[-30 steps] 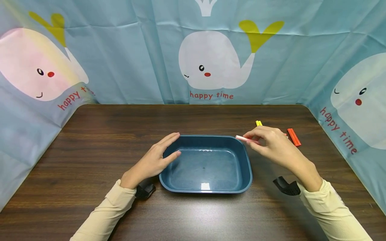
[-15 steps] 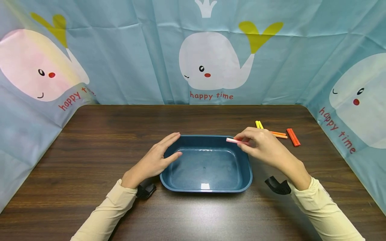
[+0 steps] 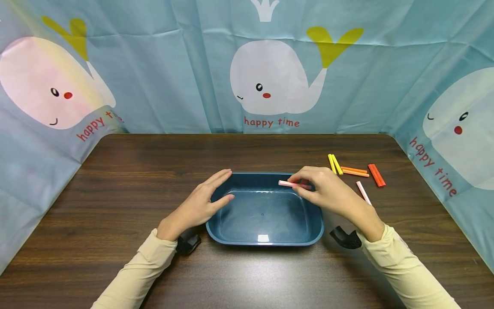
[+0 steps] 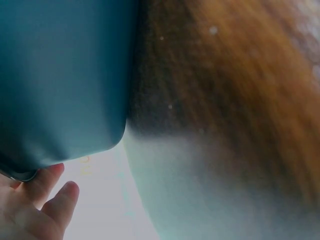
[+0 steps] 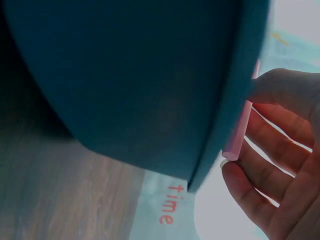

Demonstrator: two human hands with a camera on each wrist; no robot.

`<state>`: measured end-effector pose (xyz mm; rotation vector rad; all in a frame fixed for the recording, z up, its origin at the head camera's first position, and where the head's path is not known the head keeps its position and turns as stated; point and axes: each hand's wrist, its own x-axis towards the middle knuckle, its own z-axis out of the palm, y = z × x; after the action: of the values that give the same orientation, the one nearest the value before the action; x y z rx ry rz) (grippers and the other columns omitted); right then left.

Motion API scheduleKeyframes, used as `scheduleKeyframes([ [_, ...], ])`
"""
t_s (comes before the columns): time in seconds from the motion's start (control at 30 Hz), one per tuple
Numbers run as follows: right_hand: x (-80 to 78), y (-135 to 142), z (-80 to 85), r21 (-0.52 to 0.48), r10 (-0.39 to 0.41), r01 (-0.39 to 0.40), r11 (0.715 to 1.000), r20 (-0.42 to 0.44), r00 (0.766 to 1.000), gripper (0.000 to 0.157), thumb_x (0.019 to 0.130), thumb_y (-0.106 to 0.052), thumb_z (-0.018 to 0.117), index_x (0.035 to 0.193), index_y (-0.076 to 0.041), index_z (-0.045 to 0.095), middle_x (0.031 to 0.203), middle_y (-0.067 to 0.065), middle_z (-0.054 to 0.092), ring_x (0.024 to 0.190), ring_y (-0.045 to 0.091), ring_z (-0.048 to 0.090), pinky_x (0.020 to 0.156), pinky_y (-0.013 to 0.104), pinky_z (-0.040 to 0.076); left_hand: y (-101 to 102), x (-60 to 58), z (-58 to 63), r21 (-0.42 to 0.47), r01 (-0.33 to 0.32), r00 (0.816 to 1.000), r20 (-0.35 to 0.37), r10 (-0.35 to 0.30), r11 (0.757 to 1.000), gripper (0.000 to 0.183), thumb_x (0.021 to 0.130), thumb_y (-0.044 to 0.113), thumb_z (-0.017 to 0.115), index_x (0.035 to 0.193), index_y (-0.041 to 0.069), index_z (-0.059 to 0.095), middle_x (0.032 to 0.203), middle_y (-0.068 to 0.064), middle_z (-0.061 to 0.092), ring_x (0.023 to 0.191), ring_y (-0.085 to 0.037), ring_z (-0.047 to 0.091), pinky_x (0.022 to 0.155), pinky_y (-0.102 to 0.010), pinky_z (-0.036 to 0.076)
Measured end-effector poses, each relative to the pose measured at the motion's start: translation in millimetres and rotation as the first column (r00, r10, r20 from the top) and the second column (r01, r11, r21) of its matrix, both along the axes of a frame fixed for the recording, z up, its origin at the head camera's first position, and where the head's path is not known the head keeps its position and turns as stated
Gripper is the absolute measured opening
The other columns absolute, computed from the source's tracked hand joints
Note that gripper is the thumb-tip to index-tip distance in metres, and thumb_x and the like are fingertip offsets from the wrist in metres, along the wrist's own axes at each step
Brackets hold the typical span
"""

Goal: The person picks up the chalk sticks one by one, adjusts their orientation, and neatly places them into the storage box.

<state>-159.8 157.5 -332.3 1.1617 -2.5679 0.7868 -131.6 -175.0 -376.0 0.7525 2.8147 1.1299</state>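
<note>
Right hand: thumb and fingertips pinch a pink stick over the upper-right part of the blue tub, centre of frame. Left hand: fingers extended, thumb apart, at the tub's left rim; pressure cannot be told. Stick probably light, stiff, brittle; suggest gentle mid-length hold. Fingers mask part of it. Second pink stick, right: lower end seemingly behind the right wrist. Left wrist view: table blurred.

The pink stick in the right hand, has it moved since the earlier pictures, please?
Yes, leftward in the head view: the held pink stick had its tip at the far right corner of the blue tray; now the tip is left of there.
</note>
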Motion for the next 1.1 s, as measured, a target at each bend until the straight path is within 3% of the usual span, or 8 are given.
scheduleKeyframes([
  [0.57,-3.0,-13.1,-16.6,0.047,0.002,-0.005,0.999,0.061,0.998,0.014,0.085,-0.002,0.073,0.097,-0.009,0.075,0.083,-0.004,0.069,0.071,0.005,0.057,0.064,0.023,0.049,0.3,-1.4,-2.0,-0.004,0.007,1.0,-0.026,-0.007,1.0,0.066,0.098,0.026,0.063,0.153,0.002,0.035,0.16,-0.017,0.032,0.147,-0.033,0.035,0.115,-0.055,0.034],
  [1.1,-8.2,-22.3,-26.5,0.088,-0.012,0.002,0.996,0.122,0.992,0.011,0.086,-0.006,0.075,0.097,-0.008,0.076,0.086,0.0,0.073,0.073,0.007,0.06,0.064,0.025,0.051,-0.3,-0.3,0.4,-0.009,0.007,1.0,0.021,-0.007,1.0,0.067,0.099,0.025,0.062,0.155,0.005,0.032,0.162,-0.013,0.029,0.149,-0.03,0.032,0.117,-0.054,0.032],
])
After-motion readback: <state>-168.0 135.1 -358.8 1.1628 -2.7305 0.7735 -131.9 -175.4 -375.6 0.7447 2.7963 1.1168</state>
